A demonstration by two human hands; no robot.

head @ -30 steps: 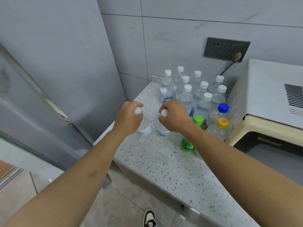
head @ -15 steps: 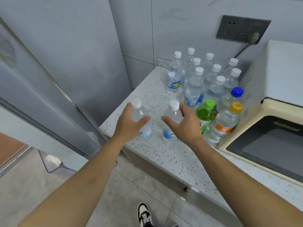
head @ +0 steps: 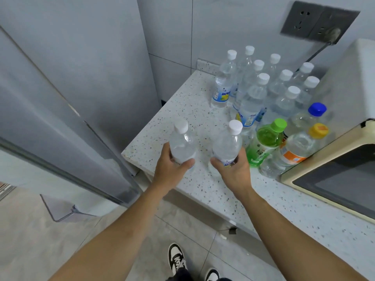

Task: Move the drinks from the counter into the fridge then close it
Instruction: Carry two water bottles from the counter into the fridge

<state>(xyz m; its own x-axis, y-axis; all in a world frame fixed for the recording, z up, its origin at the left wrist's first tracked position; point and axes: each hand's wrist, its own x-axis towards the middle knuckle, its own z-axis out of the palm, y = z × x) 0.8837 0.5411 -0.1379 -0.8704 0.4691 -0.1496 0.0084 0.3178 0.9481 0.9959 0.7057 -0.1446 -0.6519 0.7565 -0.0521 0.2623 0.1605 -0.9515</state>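
My left hand (head: 172,169) grips a clear water bottle with a white cap (head: 181,141) around its lower body, over the near left corner of the speckled counter (head: 203,185). A second white-capped water bottle (head: 228,144) is held the same way by my right hand (head: 233,169). Further back stand several more white-capped water bottles (head: 255,92). To their right are a green tea bottle (head: 265,141), a yellow-capped bottle (head: 298,147) and a blue-capped bottle (head: 310,116). The grey fridge (head: 67,74) fills the left side, its door (head: 50,159) swung open toward me.
A cream microwave (head: 334,163) sits on the counter at the right, close against the coloured bottles. A wall socket with a plugged cable (head: 318,23) is above it. A clear door shelf (head: 67,209) juts from the fridge door over the tiled floor. My shoes (head: 178,260) are below.
Both hands slid from the bottles' caps down to their bodies and pulled the two bottles toward the counter's near edge. The view dropped and moved back.
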